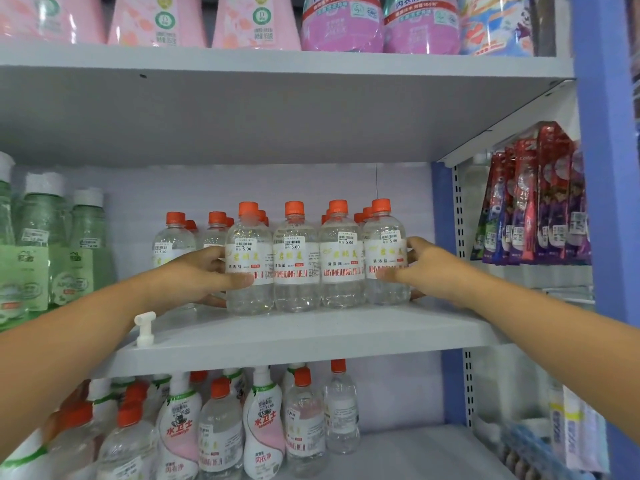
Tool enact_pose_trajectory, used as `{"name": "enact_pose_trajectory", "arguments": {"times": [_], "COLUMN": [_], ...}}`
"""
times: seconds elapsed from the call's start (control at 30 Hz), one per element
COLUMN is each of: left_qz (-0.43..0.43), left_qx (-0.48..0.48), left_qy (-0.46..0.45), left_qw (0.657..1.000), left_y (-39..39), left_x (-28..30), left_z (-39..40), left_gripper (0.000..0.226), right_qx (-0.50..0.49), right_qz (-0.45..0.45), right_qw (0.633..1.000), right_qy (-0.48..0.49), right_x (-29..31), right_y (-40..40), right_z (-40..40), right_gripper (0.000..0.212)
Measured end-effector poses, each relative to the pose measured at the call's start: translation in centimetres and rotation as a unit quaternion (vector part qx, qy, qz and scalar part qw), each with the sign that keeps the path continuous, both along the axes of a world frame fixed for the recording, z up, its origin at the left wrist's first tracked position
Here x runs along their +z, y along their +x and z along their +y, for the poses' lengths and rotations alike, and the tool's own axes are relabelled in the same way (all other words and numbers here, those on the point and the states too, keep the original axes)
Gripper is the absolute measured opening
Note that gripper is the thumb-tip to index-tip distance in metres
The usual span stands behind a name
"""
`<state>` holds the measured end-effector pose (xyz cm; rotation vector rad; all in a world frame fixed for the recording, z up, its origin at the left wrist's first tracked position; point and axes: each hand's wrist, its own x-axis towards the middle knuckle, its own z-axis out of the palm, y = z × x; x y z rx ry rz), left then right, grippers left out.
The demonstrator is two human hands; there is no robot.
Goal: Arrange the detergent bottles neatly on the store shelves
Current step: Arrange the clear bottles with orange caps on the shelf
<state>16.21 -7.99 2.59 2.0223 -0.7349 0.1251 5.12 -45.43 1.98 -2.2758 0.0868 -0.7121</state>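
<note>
Several clear detergent bottles (296, 261) with orange caps and white labels stand in a front row on the grey middle shelf (311, 337), with more of the same behind them. My left hand (194, 275) presses against the leftmost front bottle (248, 261), thumb across its label. My right hand (429, 268) presses against the rightmost front bottle (386, 254) from the other side. The row is squeezed between both hands, upright and touching.
Green bottles (41, 244) fill the shelf's left end. A small white pump nozzle (144, 329) sits near the front edge. Pink pouches (159, 20) line the upper shelf, mixed bottles (221, 424) the lower one. Hanging toothbrush packs (540, 199) are beyond the blue upright (443, 209).
</note>
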Motion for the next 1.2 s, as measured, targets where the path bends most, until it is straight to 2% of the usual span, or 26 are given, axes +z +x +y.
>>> {"name": "enact_pose_trajectory", "arguments": {"times": [0.23,0.37,0.5,0.7,0.8,0.87,0.9,0.93,1.0,1.03,1.07,1.13,1.2], "left_qz": [-0.016,-0.016,-0.020,-0.010,0.001,-0.027,-0.069,-0.129,-0.241,-0.277,-0.302,-0.302,-0.245], "left_qx": [0.011,0.014,0.012,0.029,0.021,0.056,0.092,0.124,0.131,0.118,0.105,0.121,0.185], "left_qy": [-0.001,-0.001,0.003,0.011,0.025,0.051,0.041,-0.006,-0.211,-0.305,-0.359,-0.371,-0.313], "left_qw": [1.000,1.000,1.000,0.999,0.999,0.997,0.993,0.984,0.938,0.904,0.877,0.870,0.899], "left_y": [-0.2,0.2,0.1,0.3,-0.6,-1.8,-2.6,-3.6,-6.9,-9.0,-11.0,-13.7,-13.8], "left_x": [-0.1,-0.2,-0.1,0.0,0.1,0.6,1.0,1.2,0.1,-1.8,-4.8,-12.4,-19.4], "left_z": [-0.2,-0.1,-0.1,-0.2,-0.2,-0.1,0.4,1.3,4.1,5.7,6.9,8.4,9.1], "left_gripper": [0.075,0.064,0.071,0.056,0.064,0.078,0.080,0.073,0.042,0.028,0.019,0.015,0.010], "right_qx": [-0.017,-0.023,-0.022,-0.019,-0.012,-0.018,-0.036,-0.053,-0.019,0.036,0.099,0.204,0.230], "right_qz": [-0.015,-0.018,-0.021,-0.004,0.004,0.014,-0.005,-0.055,-0.237,-0.329,-0.391,-0.389,-0.312], "right_qw": [1.000,0.999,0.999,0.999,0.999,0.999,0.999,0.997,0.970,0.940,0.910,0.891,0.914], "right_qy": [-0.008,-0.018,-0.028,-0.026,-0.032,-0.024,-0.009,0.012,0.058,0.078,0.091,0.112,0.121], "right_x": [-0.1,-0.1,-0.1,-0.2,-0.1,0.4,0.6,0.7,-0.4,-1.8,-4.0,-9.9,-15.7], "right_y": [-0.1,-0.2,-0.3,-0.4,-0.9,-1.8,-2.6,-3.6,-6.0,-7.4,-9.0,-10.7,-9.6], "right_z": [0.5,0.9,1.1,0.9,1.3,1.7,1.9,2.2,3.6,4.8,6.5,10.4,14.5], "right_gripper": [0.057,0.059,0.059,0.060,0.070,0.088,0.094,0.093,0.070,0.055,0.042,0.033,0.032]}}
